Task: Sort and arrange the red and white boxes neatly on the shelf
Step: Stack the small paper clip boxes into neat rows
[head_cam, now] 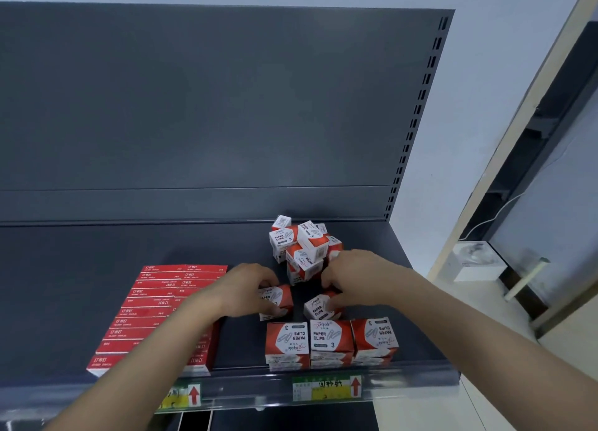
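On the dark shelf point(97, 252), my left hand point(249, 291) grips a red and white paper clip box point(281, 299). My right hand point(352, 278) grips another paper clip box point(318, 306) just to the right of it. Behind both hands lies a jumbled pile of paper clip boxes point(304, 249). At the front edge stands a neat row of three paper clip box stacks point(330, 341). To the left lie flat red staple boxes point(155, 311) in tidy overlapping rows, partly hidden by my left forearm.
The shelf's grey back panel point(194, 106) rises behind. A price rail with yellow-green labels point(326, 388) runs along the front edge. A lower shelf point(291, 421) shows beneath. To the right are a wall, a door frame and a white box point(475, 262) on the floor.
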A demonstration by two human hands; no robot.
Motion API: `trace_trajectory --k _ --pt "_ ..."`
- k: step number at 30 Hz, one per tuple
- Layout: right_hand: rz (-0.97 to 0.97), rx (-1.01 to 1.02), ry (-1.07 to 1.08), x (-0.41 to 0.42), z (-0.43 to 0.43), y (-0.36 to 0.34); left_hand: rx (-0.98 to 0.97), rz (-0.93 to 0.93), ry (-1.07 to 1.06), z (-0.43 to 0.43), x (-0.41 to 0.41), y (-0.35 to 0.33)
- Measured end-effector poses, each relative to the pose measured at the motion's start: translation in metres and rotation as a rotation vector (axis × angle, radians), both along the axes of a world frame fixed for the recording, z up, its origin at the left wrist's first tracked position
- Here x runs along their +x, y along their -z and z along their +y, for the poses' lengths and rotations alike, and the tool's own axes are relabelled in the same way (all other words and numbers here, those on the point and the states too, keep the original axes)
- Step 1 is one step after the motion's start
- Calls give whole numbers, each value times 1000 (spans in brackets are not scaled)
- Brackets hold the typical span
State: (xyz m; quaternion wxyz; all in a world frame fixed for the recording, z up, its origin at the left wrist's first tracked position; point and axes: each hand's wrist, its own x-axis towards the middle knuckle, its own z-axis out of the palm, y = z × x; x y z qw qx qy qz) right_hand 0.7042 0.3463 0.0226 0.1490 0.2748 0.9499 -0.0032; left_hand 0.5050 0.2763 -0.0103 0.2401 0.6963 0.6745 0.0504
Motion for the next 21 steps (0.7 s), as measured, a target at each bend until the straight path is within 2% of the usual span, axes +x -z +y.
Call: trace_trajectory --k 7,11,14,15,17,19,21 --pt "-13 -134 38 3 0 10 -56 -16 93 -1 3 -2" --pt "25 -232 53 5 1 9 -125 -113 136 -3 3 -3" --pt "50 -245 81 7 2 9 -107 -79 152 -2 4 -6" --pt "74 -230 95 9 3 6 -46 -67 127 -1 4 -10" --pt "188 -209 164 16 8 -7 197 -120 13 4 5 -24" --pt "385 -163 272 23 16 -20 468 -197 -125 11 10 -41" --pt "627 -129 409 25 29 -24 566 -176 -157 23 21 -56"
